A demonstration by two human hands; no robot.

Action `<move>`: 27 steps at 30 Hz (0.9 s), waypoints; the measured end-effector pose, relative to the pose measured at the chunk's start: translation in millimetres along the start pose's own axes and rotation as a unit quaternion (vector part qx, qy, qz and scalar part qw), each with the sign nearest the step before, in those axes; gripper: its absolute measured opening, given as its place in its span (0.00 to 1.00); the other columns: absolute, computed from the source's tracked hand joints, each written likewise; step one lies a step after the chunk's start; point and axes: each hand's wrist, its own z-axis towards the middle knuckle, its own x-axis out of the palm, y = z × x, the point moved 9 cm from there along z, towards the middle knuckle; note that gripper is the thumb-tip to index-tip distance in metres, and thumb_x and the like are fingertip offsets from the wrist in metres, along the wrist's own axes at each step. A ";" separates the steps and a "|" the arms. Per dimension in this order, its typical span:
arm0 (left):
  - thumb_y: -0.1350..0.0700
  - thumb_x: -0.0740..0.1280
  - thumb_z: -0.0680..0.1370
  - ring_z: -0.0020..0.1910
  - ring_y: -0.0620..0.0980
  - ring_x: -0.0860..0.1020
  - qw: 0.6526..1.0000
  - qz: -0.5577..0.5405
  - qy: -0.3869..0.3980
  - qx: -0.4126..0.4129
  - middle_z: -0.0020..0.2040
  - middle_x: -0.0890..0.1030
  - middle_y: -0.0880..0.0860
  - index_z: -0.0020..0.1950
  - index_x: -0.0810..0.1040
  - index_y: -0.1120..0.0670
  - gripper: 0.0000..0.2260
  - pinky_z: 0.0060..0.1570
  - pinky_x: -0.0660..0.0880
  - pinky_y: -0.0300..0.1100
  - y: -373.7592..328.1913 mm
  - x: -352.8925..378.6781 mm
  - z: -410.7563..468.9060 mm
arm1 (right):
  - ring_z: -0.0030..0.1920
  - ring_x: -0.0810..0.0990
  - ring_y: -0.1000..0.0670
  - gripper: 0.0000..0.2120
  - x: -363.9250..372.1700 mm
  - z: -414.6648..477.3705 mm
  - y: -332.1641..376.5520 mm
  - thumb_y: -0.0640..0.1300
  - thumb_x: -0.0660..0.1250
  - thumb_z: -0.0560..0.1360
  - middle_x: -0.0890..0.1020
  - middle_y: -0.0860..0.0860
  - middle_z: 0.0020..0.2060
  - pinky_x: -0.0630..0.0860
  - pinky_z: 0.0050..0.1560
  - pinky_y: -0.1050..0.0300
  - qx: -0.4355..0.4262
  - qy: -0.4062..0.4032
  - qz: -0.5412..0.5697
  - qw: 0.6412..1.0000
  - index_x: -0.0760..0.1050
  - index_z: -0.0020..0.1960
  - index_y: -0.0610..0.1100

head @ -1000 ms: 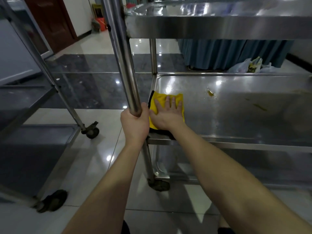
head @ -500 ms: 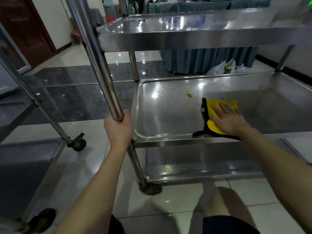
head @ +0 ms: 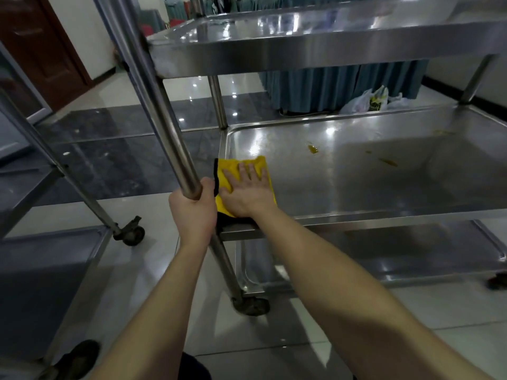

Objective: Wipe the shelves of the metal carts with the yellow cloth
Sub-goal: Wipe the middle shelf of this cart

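Back across the middle shelf [head: 384, 193] has come the yellow cloth [head: 236, 168]. Half a second ago it sat under the palm well out toward the shelf's right half. Now it lies in the near left corner, just beside the upright post [head: 164, 119], much where it was a second ago. That reads as one there-and-back stroke along the front strip, so I judge the wiping under way but far from finished on this level.

By size, the metal cart [head: 315, 50] is stainless steel, with shallow trays that have rounded inner corners and raised lips, glossy enough to mirror the ceiling lights. Its post is a smooth round tube. Soft and nappy, the cloth is folded to a rough rectangle, with a black edge showing at its left and near sides.

Of the hands, the right hand [head: 247, 193] lies flat on the cloth, fingers straight and spread, pressing down. The left hand [head: 193, 212] is wrapped tight round the post. Smallest, a brownish spot [head: 312, 149] and thin smears [head: 386, 161] sit farther back on the shelf, well apart from the cloth and not yet reached.
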 end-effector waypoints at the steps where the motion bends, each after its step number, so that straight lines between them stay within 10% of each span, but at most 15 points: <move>1: 0.46 0.70 0.75 0.28 0.55 0.72 1.000 0.001 0.002 -0.002 0.30 0.71 0.69 0.34 0.68 0.63 0.23 0.29 0.75 0.59 0.5 -0.1 -0.5 | 0.86 0.40 0.44 0.34 -1.3 -1.6 -6.1 0.66 0.44 0.83 0.44 0.48 0.87 0.34 0.82 0.35 -0.006 0.000 0.004 1.000 0.46 0.87 0.60; 12: 0.43 0.70 0.79 0.25 0.51 0.79 0.999 0.042 -0.032 0.006 0.26 0.79 0.54 0.33 0.77 0.57 0.21 0.33 0.79 0.50 -3.2 -5.5 -4.7 | 0.86 0.43 0.50 0.31 -65.7 -89.8 -316.1 0.65 0.46 0.86 0.47 0.54 0.87 0.41 0.84 0.40 0.099 0.000 -0.030 0.995 0.47 0.86 0.62; 16: 0.36 0.76 0.76 0.45 0.40 0.82 0.990 0.072 -0.117 0.014 0.50 0.82 0.49 0.58 0.74 0.56 0.26 0.54 0.81 0.43 -13.4 -18.6 -33.6 | 0.86 0.44 0.49 0.32 -76.9 -115.5 -369.8 0.68 0.45 0.85 0.46 0.53 0.87 0.43 0.84 0.39 0.118 -0.005 -0.034 0.992 0.46 0.87 0.61; 19: 0.45 0.77 0.76 0.52 0.53 0.76 0.954 0.143 -0.226 0.135 0.55 0.75 0.54 0.59 0.71 0.54 0.21 0.56 0.77 0.54 -35.5 -7.2 -105.5 | 0.86 0.44 0.47 0.37 -75.2 -114.2 -359.0 0.73 0.46 0.82 0.46 0.52 0.87 0.43 0.83 0.36 0.115 -0.011 -0.022 0.993 0.47 0.87 0.60; 23: 0.49 0.69 0.83 0.58 0.60 0.77 0.904 0.301 0.044 0.299 0.56 0.79 0.57 0.61 0.78 0.58 0.14 0.60 0.74 0.58 -58.0 136.2 -170.7 | 0.86 0.43 0.45 0.45 -74.6 -115.0 -352.8 0.82 0.41 0.75 0.45 0.50 0.87 0.41 0.83 0.33 0.101 -0.002 -0.017 0.995 0.45 0.86 0.61; 27: 0.42 0.54 0.87 0.69 0.61 0.76 0.865 0.372 0.199 0.273 0.70 0.79 0.58 0.72 0.78 0.57 0.25 0.72 0.71 0.58 -62.3 243.1 -178.1 | 0.86 0.41 0.45 0.44 -70.9 -112.2 -350.9 0.79 0.42 0.76 0.44 0.50 0.87 0.39 0.82 0.32 0.104 -0.002 -0.013 0.994 0.44 0.87 0.61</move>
